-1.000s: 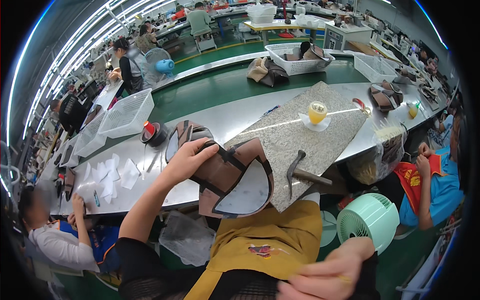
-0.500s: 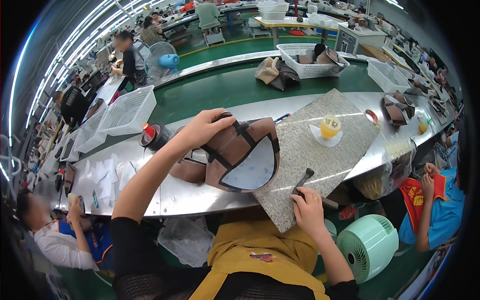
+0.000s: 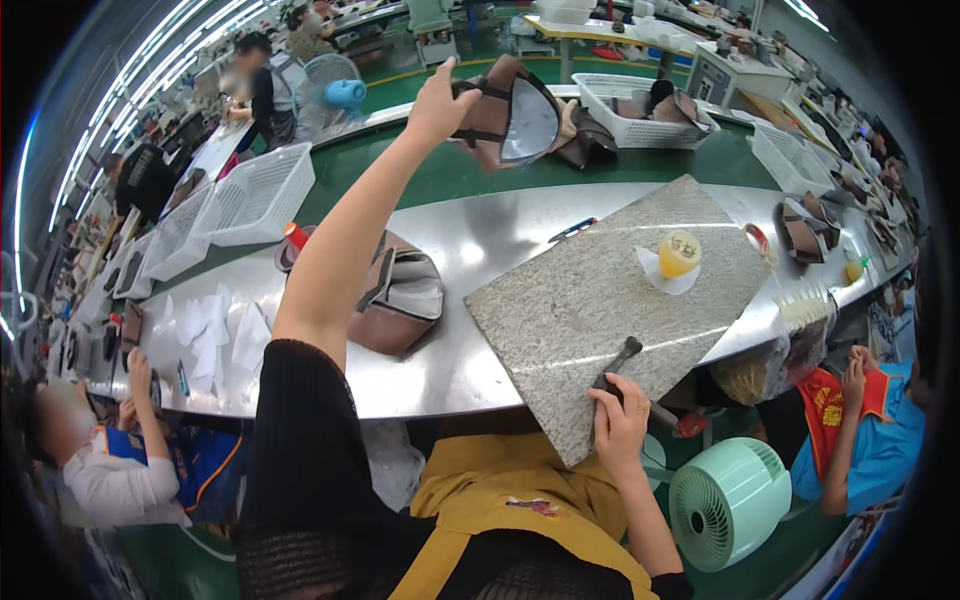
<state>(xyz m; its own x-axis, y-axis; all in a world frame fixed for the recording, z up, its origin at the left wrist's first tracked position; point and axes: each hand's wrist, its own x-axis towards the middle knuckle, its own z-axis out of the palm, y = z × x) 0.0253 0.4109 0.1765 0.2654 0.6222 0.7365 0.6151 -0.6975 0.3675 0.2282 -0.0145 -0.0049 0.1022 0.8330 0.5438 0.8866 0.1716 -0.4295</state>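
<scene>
1. The left hand (image 3: 437, 105) is stretched far forward over the green belt (image 3: 650, 165). Its thumb and fingers are rather wide, at the left edge of the brown piece (image 3: 512, 118). I cannot tell if they bear its weight.

2. This brown piece, with black straps and a pale panel, is at the far side of the belt, just beside the dark piece (image 3: 590, 140) and near the white basket (image 3: 660, 132). Whether it touches the belt is not clear to me.

3. For this long reach, in my judgement, a firm pinch on the edge is good, with low and gentle release, so the pale panel is not scraped.

4. The right hand (image 3: 622, 415) is narrow: its fingers are closed over the hammer (image 3: 628, 350), close to the head. The hammer lies on the stone slab (image 3: 550, 310).

5. While the left arm is extended, it seems wise to keep the hammer low and quiet. The yellow jar (image 3: 679, 255) stands near it, on the same slab.

6. On the metal table (image 3: 470, 365), the open piece (image 3: 395, 325) rests beside the left forearm. The elbow should pass above without pushing it.
</scene>
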